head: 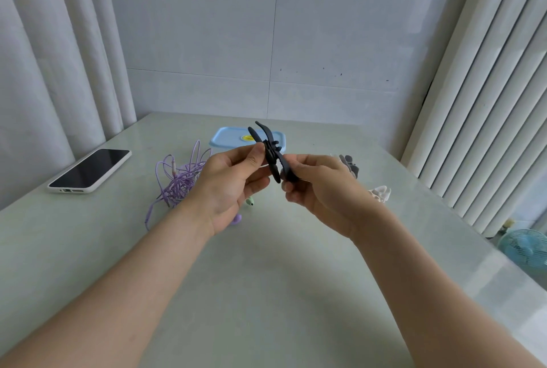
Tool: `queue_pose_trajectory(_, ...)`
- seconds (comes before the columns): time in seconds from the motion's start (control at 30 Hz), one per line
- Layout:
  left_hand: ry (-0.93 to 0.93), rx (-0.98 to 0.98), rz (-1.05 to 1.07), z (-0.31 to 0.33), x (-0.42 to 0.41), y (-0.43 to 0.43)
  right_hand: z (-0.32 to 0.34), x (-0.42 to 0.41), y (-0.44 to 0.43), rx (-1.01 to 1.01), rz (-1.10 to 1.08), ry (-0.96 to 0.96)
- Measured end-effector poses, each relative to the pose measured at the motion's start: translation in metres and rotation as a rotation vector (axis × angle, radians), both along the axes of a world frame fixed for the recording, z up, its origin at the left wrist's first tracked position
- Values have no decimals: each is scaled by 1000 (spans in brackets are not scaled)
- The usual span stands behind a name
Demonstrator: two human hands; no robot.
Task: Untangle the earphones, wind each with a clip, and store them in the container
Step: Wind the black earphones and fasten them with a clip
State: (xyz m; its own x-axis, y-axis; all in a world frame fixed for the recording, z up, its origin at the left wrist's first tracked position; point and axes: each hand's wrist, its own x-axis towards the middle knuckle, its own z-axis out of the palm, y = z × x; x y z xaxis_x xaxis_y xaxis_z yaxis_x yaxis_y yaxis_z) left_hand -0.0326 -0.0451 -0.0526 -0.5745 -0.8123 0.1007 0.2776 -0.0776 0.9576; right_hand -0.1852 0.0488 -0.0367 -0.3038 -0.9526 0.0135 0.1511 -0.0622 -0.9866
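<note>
A black claw clip (272,154) is held up above the table between both hands. My left hand (228,187) pinches its upper part, and my right hand (319,187) grips its lower end. Its jaws are spread apart. A tangled bundle of purple earphones (180,178) lies on the table left of my left hand. A purple earbud (237,219) and a green plug tip (250,201) peek out under my left hand. A container with a light blue lid (233,136) stands behind the clip, lid on.
A phone in a white case (88,171) lies face up at the table's left. A grey clip (350,165) and a white clip (380,193) lie right of my right hand. Curtains hang at both sides. A fan (525,246) stands beyond the right edge.
</note>
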Motion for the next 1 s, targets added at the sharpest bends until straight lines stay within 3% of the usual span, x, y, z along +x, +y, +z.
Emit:
queue_pose_trajectory(0.3, 87, 137, -18, 9, 0, 13, 6, 5, 0, -18, -55, -244)
queue_pose_trajectory(0.53, 124, 182, -17, 14, 3, 17, -3, 7, -4, -41, -173, -104)
queue_pose_trajectory(0.77, 212, 187, -24, 13, 2, 14, 2, 8, 0, 103, -187, 76)
queue_pose_trajectory(0.9, 104, 45, 19, 9, 1, 7, 6, 10, 3, 68, -171, 147)
queue_pose_trajectory(1.0, 37, -113, 117, 10, 4, 9, 4, 13, 4, 38, -191, 378)
